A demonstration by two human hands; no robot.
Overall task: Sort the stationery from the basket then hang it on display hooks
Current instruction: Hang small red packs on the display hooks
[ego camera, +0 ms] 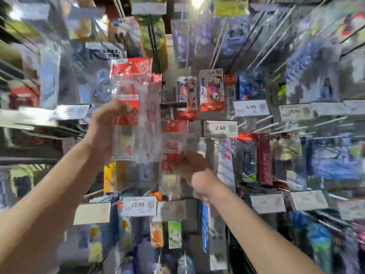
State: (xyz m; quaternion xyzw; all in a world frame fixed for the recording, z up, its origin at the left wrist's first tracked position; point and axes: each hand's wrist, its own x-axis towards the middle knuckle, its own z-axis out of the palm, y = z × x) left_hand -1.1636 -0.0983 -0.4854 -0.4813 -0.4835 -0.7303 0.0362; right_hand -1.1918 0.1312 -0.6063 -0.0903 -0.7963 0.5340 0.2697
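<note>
Left hand (106, 123): grips clear plastic red-headed packet (146, 119)
Right hand (189, 165): we cannot tell
Handling: light, slippery; we'd pinch its header

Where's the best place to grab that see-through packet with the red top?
Probably the red top, pinched from its left side, just above the left hand. The packet stands upright and its clear body looks thin and crinkly, so the top should give a firmer hold.

Single head view, wide-angle, facing straight at rack of display hooks (217, 46), near; edges blurred.
</note>
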